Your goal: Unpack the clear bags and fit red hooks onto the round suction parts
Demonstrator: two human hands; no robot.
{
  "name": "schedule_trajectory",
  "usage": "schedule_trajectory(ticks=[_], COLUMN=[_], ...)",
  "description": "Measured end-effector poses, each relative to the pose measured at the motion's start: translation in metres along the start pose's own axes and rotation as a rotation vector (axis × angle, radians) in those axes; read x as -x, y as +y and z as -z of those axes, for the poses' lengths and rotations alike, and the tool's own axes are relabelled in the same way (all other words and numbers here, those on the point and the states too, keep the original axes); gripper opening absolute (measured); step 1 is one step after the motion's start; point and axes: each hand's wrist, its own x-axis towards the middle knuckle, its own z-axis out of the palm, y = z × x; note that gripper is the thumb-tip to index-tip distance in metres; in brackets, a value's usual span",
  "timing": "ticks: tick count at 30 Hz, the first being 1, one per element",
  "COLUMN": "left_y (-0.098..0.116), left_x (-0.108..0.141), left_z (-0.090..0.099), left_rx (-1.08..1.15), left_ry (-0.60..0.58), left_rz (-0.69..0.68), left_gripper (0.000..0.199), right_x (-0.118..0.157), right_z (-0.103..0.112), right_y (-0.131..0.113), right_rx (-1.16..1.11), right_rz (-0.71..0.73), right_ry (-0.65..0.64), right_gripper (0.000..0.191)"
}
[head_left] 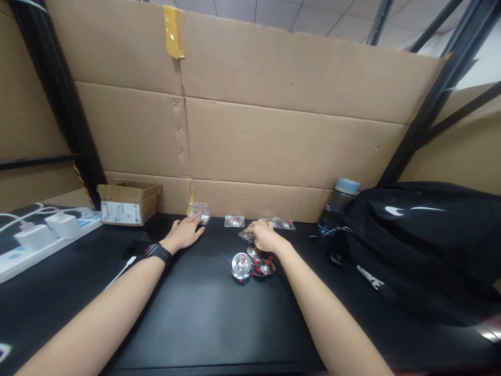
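Observation:
My left hand [185,232] lies palm down with its fingers stretched out, the fingertips on some clear plastic bags [202,210] at the cardboard wall. My right hand [266,237] is closed on a small clear packet [246,237]; its contents are mostly hidden. Just below that hand, several silver finger cymbals with red loops [241,265] sit in a loose pile on the black table [203,324]. A bagged finger cymbal [235,221] lies flat between my hands. More bagged cymbals [287,224] lie behind my right hand, partly covered by it.
An opened cardboard box [127,206] and a dark phone [143,240] with a white cable are at the left. Beyond them is a white power strip [43,237] with plugs. A bottle [338,203] and a black backpack [422,245] stand at the right. Cardboard [254,141] walls off the back.

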Motion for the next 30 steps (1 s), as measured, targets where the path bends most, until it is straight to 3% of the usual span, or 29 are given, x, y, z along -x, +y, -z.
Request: schedule_trajectory(ticks=[3,9,12,15,19,22,26,30], left_y=[0.002,0.010,0.025,0.053,0.095,0.113,0.118,0.117], left_x=[0.001,0.009,0.014,0.023,0.037,0.045,0.047,0.044], left_z=[0.002,0.015,0.027,0.038,0.041,0.037,0.032,0.032], left_rx=[-0.014,-0.070,-0.045,0.142,0.571,0.709,0.784,0.831], left_ry=[-0.010,0.100,0.233,0.307,0.225,0.148,0.079,0.063], left_rz=[0.013,-0.024,-0.084,-0.200,-0.293,-0.303,-0.315,-0.302], left_gripper=[0.048,0.043,0.041,0.036,0.039,0.045,0.033,0.027], right_x=[0.003,0.006,0.007,0.010,0.013,0.014,0.015,0.014], right_z=[0.000,0.005,0.013,0.024,0.038,0.046,0.049,0.048], right_y=[0.002,-0.003,-0.006,-0.010,-0.017,-0.018,-0.014,-0.015], right_rx=[0.011,0.013,-0.053,-0.208,-0.416,-0.523,-0.735,-0.943], right_rz=[-0.034,-0.080,-0.064,0.022,0.108,0.091,0.053,0.044], right_ry=[-0.018,0.086,0.152,0.188,0.224,0.263,0.248,0.343], right_gripper=[0.063,0.027,0.024,0.024,0.024,0.024,0.024,0.028])
